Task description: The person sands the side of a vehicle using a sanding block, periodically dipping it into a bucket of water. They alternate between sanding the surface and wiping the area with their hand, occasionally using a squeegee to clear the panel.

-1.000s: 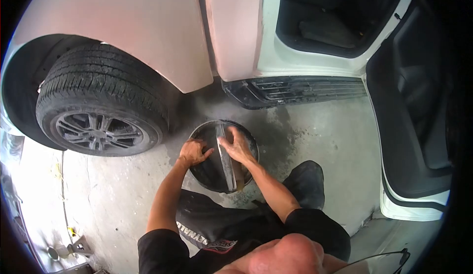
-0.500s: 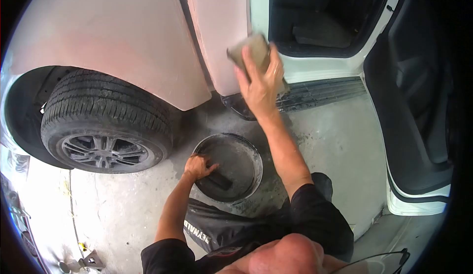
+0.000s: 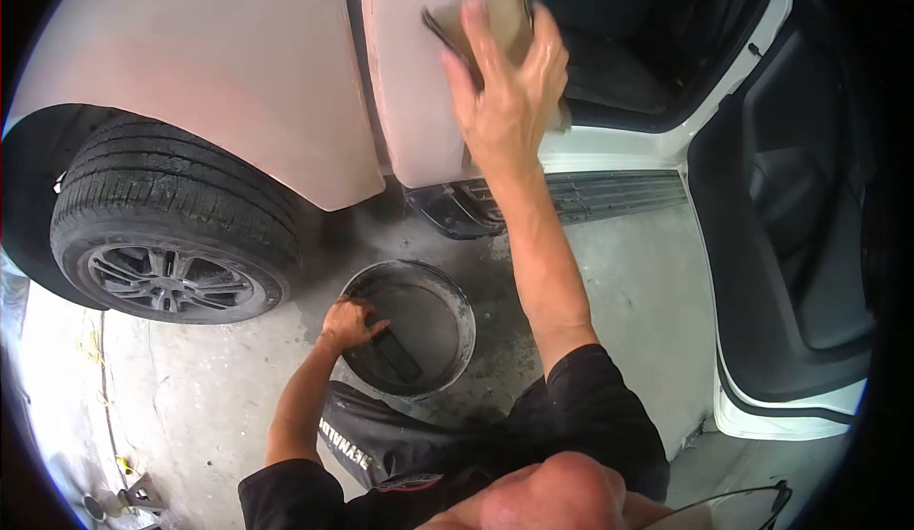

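Note:
My right hand (image 3: 509, 101) is raised and presses a flat sanding pad (image 3: 495, 11) against the pinkish primed panel (image 3: 409, 82) of a white car, beside the open door frame. Low in the view, my left hand (image 3: 347, 323) rests on the rim of a grey bucket (image 3: 452, 297) on the floor and grips a dark block (image 3: 392, 354) that lies inside it. The bucket sits in front of my knees, below the car's sill.
A rear tyre with an alloy wheel (image 3: 171, 235) stands at the left under a primed fender (image 3: 209, 73). The black side step (image 3: 590, 197) runs under the doorway. The open car door (image 3: 800, 244) is at the right. Bare wet concrete floor (image 3: 628, 282) lies between.
My right hand left the bucket, rose with the sanding pad and now lies higher on the primed panel. My left hand stayed at the bucket's rim.

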Motion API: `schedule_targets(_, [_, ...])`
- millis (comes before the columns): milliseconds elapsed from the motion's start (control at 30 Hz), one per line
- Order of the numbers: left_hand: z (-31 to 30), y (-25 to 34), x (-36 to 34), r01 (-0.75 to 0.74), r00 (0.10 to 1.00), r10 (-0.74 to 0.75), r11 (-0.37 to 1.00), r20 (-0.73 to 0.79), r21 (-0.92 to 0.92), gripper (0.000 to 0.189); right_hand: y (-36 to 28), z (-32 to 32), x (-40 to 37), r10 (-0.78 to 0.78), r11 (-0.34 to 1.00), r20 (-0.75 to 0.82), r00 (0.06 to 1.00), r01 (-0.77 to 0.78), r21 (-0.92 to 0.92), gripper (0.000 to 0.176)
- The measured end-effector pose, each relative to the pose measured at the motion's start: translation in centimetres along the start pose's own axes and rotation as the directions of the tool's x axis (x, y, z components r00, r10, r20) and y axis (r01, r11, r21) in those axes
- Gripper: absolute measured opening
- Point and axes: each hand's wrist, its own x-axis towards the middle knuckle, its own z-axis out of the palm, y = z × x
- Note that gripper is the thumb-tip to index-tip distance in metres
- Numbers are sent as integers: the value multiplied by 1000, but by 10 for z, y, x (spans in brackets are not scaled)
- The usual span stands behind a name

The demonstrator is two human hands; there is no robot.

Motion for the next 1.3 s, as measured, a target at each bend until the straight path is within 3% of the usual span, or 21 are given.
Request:
schedule_targets(67, [-1, 0, -2, -8, 1000, 7, 1000, -17, -20, 55, 0, 4, -5, 6, 999, -40, 999, -4, 47, 64])
schedule_targets(167, [19, -13, 0, -39, 995, 41, 999, -95, 21, 54, -4, -9, -89, 97, 993, 147, 984, -107, 58, 66])
schedule_targets(267, [12, -5, -4, -24, 995, 29, 999, -98, 46, 56, -9, -13, -89, 96, 995, 166, 981, -93, -23, 70])
schedule_targets(367, [17, -10, -1, -31, 994, 34, 999, -101, 34, 58, -8, 5, -18, 42, 999, 31, 999, -42, 30, 69])
schedule_targets(467, [13, -10, 0, -33, 999, 34, 999, -26, 24, 59, -5, 2, -41, 55, 997, 49, 997, -57, 44, 69])
schedule_targets(533, [11, -9, -3, -27, 999, 29, 999, -44, 45, 59, -6, -9, -94, 107, 992, 153, 982, -116, 48, 60])
schedule_targets(600, [13, -6, -4, -27, 998, 31, 998, -63, 55, 58, -3, -12, -100, 125, 989, 179, 976, -138, 61, 59])
schedule_targets(733, [12, -11, -2, -43, 998, 43, 999, -50, 11, 55, 5, -2, 9, -42, 999, 27, 999, 43, -12, 57])
schedule_targets(800, [16, -12, 0, -29, 998, 28, 999, -55, -14, 54, 9, 3, 9, -55, 998, 1, 998, 55, 15, 59])
schedule_targets(900, [17, -17, 1, -28, 995, 28, 1000, -92, 9, 53, 23, -10, -61, -62, 998, 154, 986, 63, -4, 70])
schedule_targets(933, [17, -18, 1, -37, 993, 37, 999, -109, 4, 52, 29, -9, -82, -34, 995, 161, 986, 20, 93, 70])
schedule_targets(1000, [17, -11, -8, -28, 998, 28, 1000, -61, 1, 51, 26, -15, -61, -112, 993, 165, 980, 116, -16, 69])
schedule_targets(1067, [3, -5, -2, 11, 1000, -11, 1000, 14, 10, 50, 23, -1, -7, -158, 987, 38, 987, 158, -12, 67])
schedule_targets(1133, [11, -8, 0, -17, 999, 17, 1000, -31, -1, 48, 14, 6, 32, -172, 985, -28, 985, 171, -35, 64])
schedule_targets(1200, [17, -11, 1, -37, 996, 37, 999, -80, 8, 47, 16, 6, 11, -115, 993, -10, 993, 115, 33, 65])
schedule_targets(1267, [21, -15, 0, -61, 990, 65, 997, -122, 42, 47, 15, -7, -48, -73, 997, 141, 987, 77, -18, 65])
schedule_targets(1300, [17, -15, -1, -49, 994, 52, 998, -99, 31, 47, 16, -8, -80, -37, 997, 146, 989, 26, 76, 65])
